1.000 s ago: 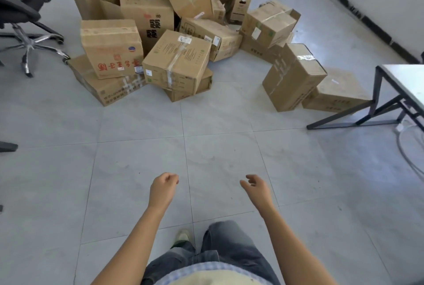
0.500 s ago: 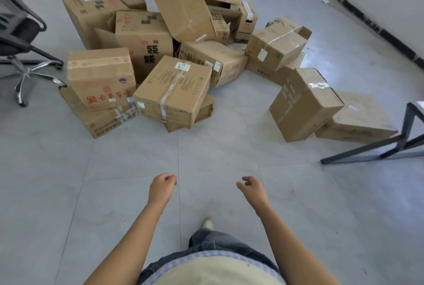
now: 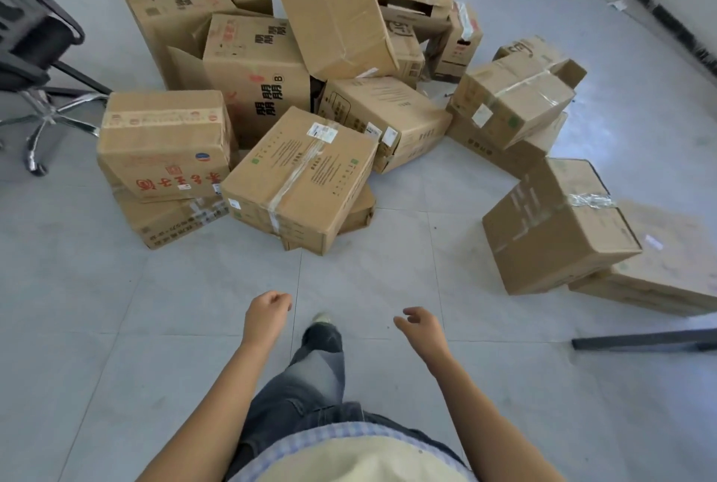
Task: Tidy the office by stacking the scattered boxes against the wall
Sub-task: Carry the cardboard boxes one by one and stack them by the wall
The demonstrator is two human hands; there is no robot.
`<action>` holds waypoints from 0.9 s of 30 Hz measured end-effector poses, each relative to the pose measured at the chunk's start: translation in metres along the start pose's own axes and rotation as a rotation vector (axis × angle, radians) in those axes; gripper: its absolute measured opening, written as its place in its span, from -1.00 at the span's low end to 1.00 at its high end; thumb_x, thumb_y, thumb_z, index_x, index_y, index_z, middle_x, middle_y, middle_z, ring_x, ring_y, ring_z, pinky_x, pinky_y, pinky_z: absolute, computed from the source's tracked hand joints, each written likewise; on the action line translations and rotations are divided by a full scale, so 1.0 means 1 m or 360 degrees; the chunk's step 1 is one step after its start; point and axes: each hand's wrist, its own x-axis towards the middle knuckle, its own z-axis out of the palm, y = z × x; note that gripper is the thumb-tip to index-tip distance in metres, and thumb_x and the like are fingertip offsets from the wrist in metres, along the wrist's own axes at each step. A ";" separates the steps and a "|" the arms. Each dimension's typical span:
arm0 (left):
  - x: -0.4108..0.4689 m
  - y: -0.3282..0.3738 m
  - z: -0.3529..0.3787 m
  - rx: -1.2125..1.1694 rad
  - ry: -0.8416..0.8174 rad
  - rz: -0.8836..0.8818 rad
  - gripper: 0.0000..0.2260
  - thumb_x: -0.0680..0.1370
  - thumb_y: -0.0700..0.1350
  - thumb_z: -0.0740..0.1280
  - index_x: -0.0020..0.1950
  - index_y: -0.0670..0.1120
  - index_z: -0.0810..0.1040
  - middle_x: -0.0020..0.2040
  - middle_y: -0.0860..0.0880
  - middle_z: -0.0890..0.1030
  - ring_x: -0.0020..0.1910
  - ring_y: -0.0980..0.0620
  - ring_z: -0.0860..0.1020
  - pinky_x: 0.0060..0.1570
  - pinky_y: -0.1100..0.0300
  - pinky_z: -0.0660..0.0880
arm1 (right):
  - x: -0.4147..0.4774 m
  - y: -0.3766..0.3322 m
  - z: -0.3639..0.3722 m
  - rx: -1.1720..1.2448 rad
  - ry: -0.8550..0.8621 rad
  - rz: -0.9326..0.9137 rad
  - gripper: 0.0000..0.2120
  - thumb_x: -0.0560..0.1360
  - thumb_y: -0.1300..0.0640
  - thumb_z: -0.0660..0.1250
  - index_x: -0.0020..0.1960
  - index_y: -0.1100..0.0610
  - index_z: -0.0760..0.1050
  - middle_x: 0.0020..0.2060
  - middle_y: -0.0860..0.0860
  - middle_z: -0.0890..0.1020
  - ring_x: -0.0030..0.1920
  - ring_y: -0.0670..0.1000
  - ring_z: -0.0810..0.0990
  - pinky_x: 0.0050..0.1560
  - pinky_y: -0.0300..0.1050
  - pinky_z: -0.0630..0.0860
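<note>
Several brown cardboard boxes lie in a loose heap on the grey tiled floor. Nearest me is a taped box with a white label (image 3: pixel 298 179), tilted on a flatter box. Left of it sits a box with red print (image 3: pixel 165 144). A tall box (image 3: pixel 329 4) leans over the heap's middle. At the right a taped box (image 3: pixel 555 225) tilts against a flat box (image 3: pixel 659 268). My left hand (image 3: pixel 265 316) and my right hand (image 3: pixel 421 328) hang in front of me with loosely curled fingers, holding nothing, well short of the boxes.
An office chair (image 3: pixel 35 54) with a chrome star base stands at the left edge. A black metal table foot (image 3: pixel 644 340) lies on the floor at the right. The white wall with a dark skirting (image 3: pixel 667 12) runs along the upper right. My leg (image 3: pixel 318 357) steps forward between my hands.
I have walked closer to the heap, so the boxes look larger and lower in view. The table has slid out to the right. Both hands stay held out, empty.
</note>
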 end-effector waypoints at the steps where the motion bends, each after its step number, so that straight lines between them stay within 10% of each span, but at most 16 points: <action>1: 0.017 0.015 0.002 -0.0016 0.0000 0.0016 -0.87 0.54 -0.23 0.21 -0.19 -0.21 0.46 -0.20 -0.17 0.46 -0.18 -0.04 0.39 -0.20 0.16 0.30 | 0.015 -0.015 -0.007 -0.0008 0.0027 -0.0019 -0.59 0.54 0.10 0.27 0.35 0.22 0.37 0.29 0.16 0.46 0.27 0.10 0.45 0.13 -0.16 0.36; 20: 0.198 0.183 0.036 -0.0030 -0.0009 -0.0087 -0.83 0.56 -0.17 0.21 -0.19 -0.22 0.47 -0.20 -0.16 0.47 -0.16 -0.07 0.41 -0.12 0.13 0.30 | 0.214 -0.163 -0.060 -0.0072 -0.0061 0.0068 -0.59 0.52 0.13 0.29 0.33 0.24 0.38 0.25 0.17 0.50 0.02 0.04 0.52 -0.03 -0.13 0.47; 27: 0.256 0.229 0.086 -0.0189 0.0207 -0.0247 -0.82 0.56 -0.21 0.19 -0.22 -0.19 0.48 -0.18 -0.17 0.49 -0.16 -0.08 0.43 -0.15 0.13 0.33 | 0.326 -0.223 -0.110 -0.0271 -0.0284 -0.0155 -0.57 0.54 0.11 0.27 0.37 0.23 0.35 0.31 0.15 0.44 0.27 0.08 0.44 0.19 -0.12 0.38</action>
